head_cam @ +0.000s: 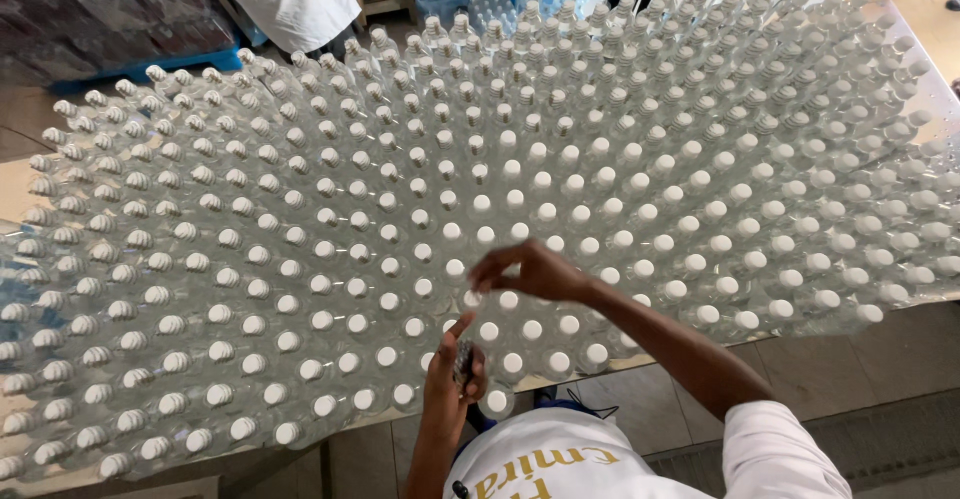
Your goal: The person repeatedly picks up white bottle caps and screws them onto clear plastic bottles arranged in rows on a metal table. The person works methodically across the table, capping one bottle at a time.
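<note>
A head-worn camera looks straight down on a table (pixel 890 344) packed edge to edge with hundreds of small clear plastic bottles standing upright, their long axes pointing up at the lens

At the far left the bottles (pixel 190 289) carry white screw caps that look ridged and sit loosely. Toward the back the necks show bare threads and seem uncapped, though they are too small to be sure

Near the bottom centre the left hand (pixel 452 384) rises from the near edge of the table, index finger pointing up and away. Its other fingers are curled and pressed around a small dark object (pixel 463 361), too hidden to identify. This hand hovers at the front rows of bottles

Just above and right of it, the right hand (pixel 530 271) reaches in from the lower right, bare forearm crossing the front rows. Its thumb and fingers (pixel 487 279) are pinched together at the tips, pointing left and downward. What they pinch cannot be made out. Directly below and slightly left of those fingertips stands a capped bottle (pixel 455 270), the right hand clearly nearer to it than the left

Further right the bottles (pixel 760 259) wear smooth white caps. The person's white shirt (pixel 600 459) fills the bottom edge
</note>
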